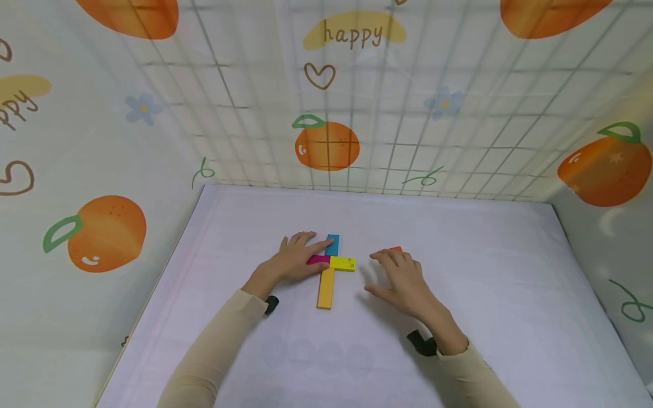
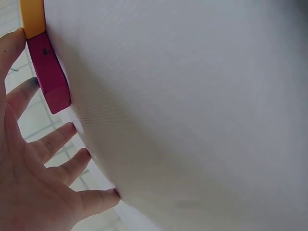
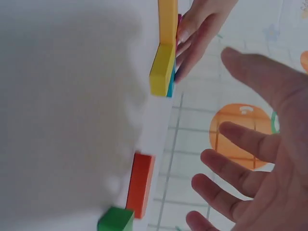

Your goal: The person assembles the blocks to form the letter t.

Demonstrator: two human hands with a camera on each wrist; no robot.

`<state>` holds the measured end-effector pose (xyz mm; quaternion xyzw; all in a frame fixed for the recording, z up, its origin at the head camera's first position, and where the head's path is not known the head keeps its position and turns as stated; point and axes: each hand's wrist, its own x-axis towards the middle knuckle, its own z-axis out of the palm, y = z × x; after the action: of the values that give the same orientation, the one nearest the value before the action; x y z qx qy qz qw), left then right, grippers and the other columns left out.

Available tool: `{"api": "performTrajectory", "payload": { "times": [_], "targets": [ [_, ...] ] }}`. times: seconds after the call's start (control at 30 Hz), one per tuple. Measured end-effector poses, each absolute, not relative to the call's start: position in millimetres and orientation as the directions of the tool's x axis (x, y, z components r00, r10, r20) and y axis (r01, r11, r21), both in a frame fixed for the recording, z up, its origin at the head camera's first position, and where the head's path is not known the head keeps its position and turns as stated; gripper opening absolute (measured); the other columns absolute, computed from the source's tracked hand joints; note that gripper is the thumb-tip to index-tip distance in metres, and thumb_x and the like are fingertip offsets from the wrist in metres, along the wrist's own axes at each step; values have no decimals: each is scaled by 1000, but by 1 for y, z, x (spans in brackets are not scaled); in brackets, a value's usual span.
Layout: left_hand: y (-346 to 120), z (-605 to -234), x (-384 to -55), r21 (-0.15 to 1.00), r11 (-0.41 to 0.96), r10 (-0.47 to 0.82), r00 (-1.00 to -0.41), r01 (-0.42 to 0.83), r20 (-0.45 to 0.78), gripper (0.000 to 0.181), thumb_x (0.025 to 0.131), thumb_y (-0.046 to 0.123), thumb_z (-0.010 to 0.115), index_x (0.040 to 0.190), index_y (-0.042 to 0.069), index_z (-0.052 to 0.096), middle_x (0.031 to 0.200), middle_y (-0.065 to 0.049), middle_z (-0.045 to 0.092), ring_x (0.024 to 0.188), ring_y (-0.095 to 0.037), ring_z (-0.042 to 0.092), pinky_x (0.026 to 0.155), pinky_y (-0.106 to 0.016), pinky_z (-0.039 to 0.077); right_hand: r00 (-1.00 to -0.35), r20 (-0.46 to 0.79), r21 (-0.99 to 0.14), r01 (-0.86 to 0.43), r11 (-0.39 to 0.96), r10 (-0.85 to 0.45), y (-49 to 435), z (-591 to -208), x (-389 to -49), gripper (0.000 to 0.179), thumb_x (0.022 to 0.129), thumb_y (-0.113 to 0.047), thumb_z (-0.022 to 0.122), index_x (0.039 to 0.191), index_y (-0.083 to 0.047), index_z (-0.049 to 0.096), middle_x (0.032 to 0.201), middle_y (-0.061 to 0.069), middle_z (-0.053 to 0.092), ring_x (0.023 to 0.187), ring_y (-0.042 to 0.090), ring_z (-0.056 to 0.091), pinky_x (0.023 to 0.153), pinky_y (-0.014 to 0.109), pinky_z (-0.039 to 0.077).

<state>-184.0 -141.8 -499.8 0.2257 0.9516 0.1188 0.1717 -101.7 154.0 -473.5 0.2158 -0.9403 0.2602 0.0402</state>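
The left hand, fingers spread, touches the magenta block, while just beyond the parted, empty right hand lies the red block, likely light, stiff, best pinched by its long sides.

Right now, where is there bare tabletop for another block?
The table is bare behind the blue block and, between the sleeves, nearer than the orange block. Crowded: the left hand at the magenta block; the red block and green block near the right hand.

Fruit-printed cloth walls make this tabletop a booth.
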Motion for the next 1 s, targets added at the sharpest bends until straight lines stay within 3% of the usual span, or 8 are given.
{"api": "performTrajectory", "payload": {
  "times": [0.27, 0.43, 0.77, 1.0],
  "targets": [
    [-142, -499, -184, 311, 865, 478, -835, 394, -271, 71, 94, 64, 53, 157, 45, 27, 162, -8, 24, 147, -34, 17, 113, -69, 10, -920, 198, -525, -390, 756, -337, 177, -477, -96, 54, 83, -31, 84, 128, -14, 61, 131, 10, 56, 117, 36, 47, 92, 59, 35],
    [-142, -498, -183, 311, 864, 479, -835, 395, -270, 70, 95, 63, 53, 157, 44, 27, 162, -8, 24, 147, -35, 17, 112, -70, 9, -919, 220, -547, -394, 739, -327, 188, -483, -94, 55, 82, -28, 84, 131, -15, 61, 131, 13, 56, 117, 37, 47, 91, 60, 35],
    [-142, -497, -183, 312, 865, 480, -831, 393, -281, 71, 95, 62, 54, 157, 43, 27, 163, -9, 23, 147, -36, 17, 112, -70, 9, -921, 267, -597, -389, 701, -284, 207, -491, -91, 52, 82, -17, 84, 128, -9, 62, 128, 14, 57, 117, 40, 46, 90, 60, 35],
    [-142, -497, -183, 306, 866, 479, -832, 396, -280, 71, 95, 63, 53, 157, 43, 26, 163, -8, 22, 147, -35, 16, 112, -70, 9, -941, 230, -645, -338, 685, -248, 221, -496, -93, 50, 83, -15, 82, 128, -5, 62, 130, 18, 55, 119, 43, 44, 94, 61, 32]
  ]
}}
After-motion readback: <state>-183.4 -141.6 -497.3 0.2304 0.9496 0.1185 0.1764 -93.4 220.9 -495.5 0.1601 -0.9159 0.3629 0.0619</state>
